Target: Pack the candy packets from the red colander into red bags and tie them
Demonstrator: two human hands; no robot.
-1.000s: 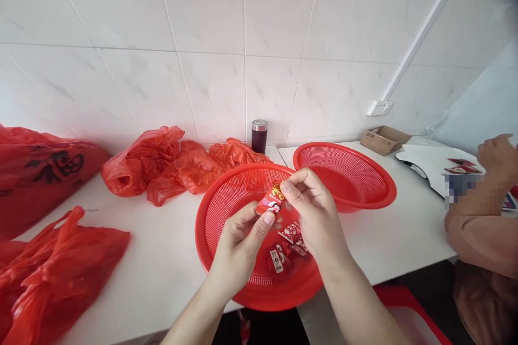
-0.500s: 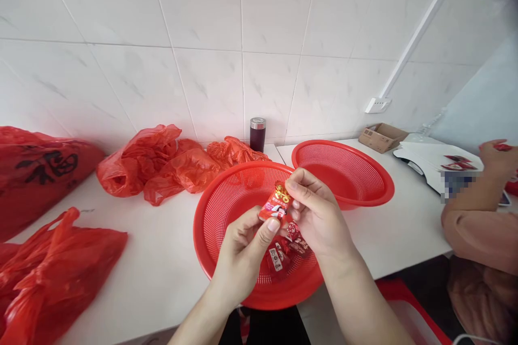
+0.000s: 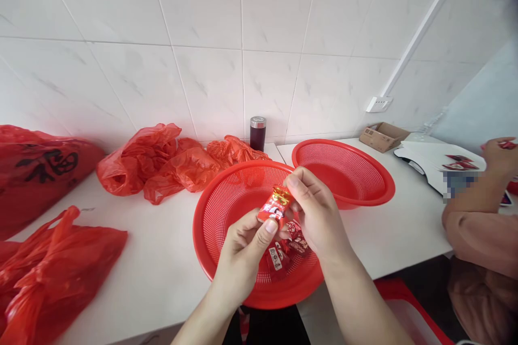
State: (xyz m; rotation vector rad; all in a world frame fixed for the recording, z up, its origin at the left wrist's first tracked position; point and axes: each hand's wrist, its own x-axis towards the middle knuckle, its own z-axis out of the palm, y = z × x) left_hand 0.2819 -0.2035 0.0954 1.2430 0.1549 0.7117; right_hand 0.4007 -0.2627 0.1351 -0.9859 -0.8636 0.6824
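Observation:
Between my two hands is a small red wrapped candy (image 3: 275,206) with gold lettering and a printed figure. My left hand (image 3: 246,245) pinches its lower end, thumb on top. The fingers of my right hand (image 3: 318,210) grip its upper right corner. Both hands are above a red perforated plastic basket (image 3: 208,259) at the table's front edge. Inside it lie several dark red candy packets (image 3: 277,259), partly covered by my hands.
A second red basket (image 3: 343,170) stands behind to the right, near a cardboard box (image 3: 382,136). A dark tumbler (image 3: 258,135) stands by the wall. Red plastic bags (image 3: 140,164) lie on the left. At far right, a co-worker's hand (image 3: 499,159) holds something red.
The candy has tilted slightly and dropped a little, its wrapper catching the light differently. Both hands keep their hold, with only small shifts.

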